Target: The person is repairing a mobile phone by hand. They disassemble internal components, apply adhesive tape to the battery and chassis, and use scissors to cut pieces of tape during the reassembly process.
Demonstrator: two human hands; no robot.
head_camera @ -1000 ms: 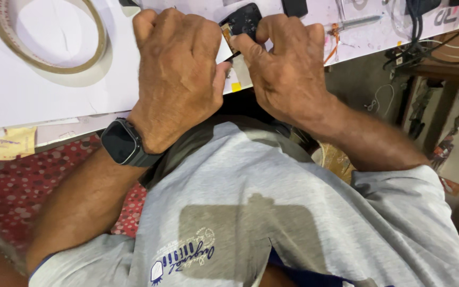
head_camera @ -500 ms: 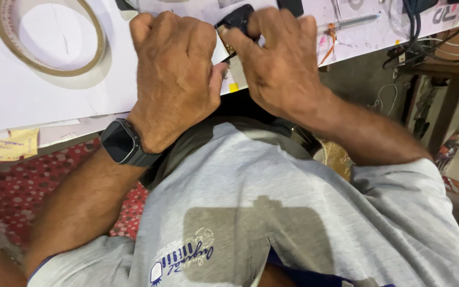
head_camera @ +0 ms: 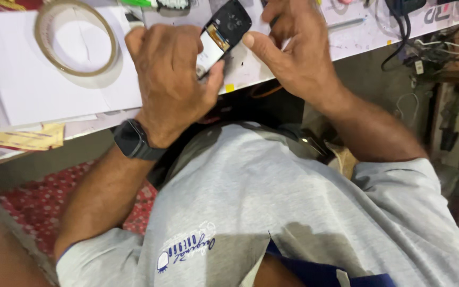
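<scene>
A small black phone with its back open, showing pale and orange parts inside, is tilted above the white table edge. My left hand, with a dark watch on the wrist, grips the phone's lower end. My right hand is at the phone's upper right, thumb stretched toward its top corner; its fingers are curled and what they pinch is hidden. My grey shirt fills the lower view.
A roll of brown tape lies on the white table at left. Yellowed paper sticks out at the table's front edge. Black cables and tools sit at the back right. A red patterned cloth lies below.
Both hands have lifted and parted a little. The phone, earlier mostly covered by fingers, now stands out tilted between them with its open back showing.
</scene>
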